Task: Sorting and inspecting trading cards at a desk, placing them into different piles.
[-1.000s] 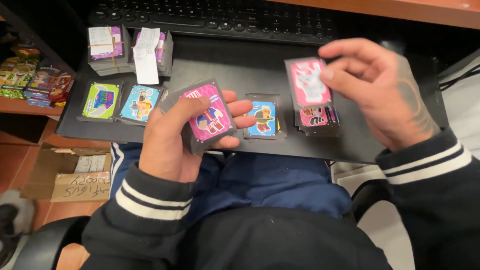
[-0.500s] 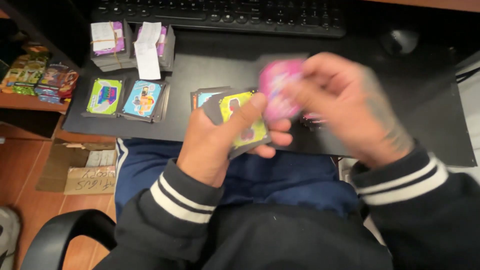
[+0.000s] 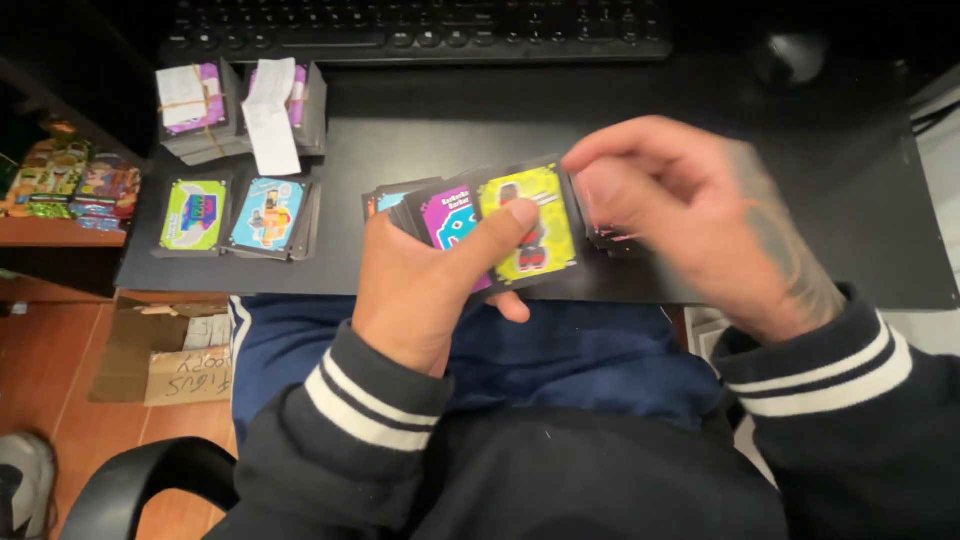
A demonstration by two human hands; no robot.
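Head view: left hand [image 3: 420,295] in a clenched grip on fanned cards [image 3: 500,225]; right hand [image 3: 680,215] pinches the yellow-green top card [image 3: 535,205]; banded stacks [image 3: 195,115] sit far-left on the tabletop [image 3: 440,120].

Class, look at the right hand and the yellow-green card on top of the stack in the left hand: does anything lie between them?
Nothing visible does. The right hand is blurred, with its fingertips at the upper right corner of the yellow-green card, which the left hand holds under its thumb.
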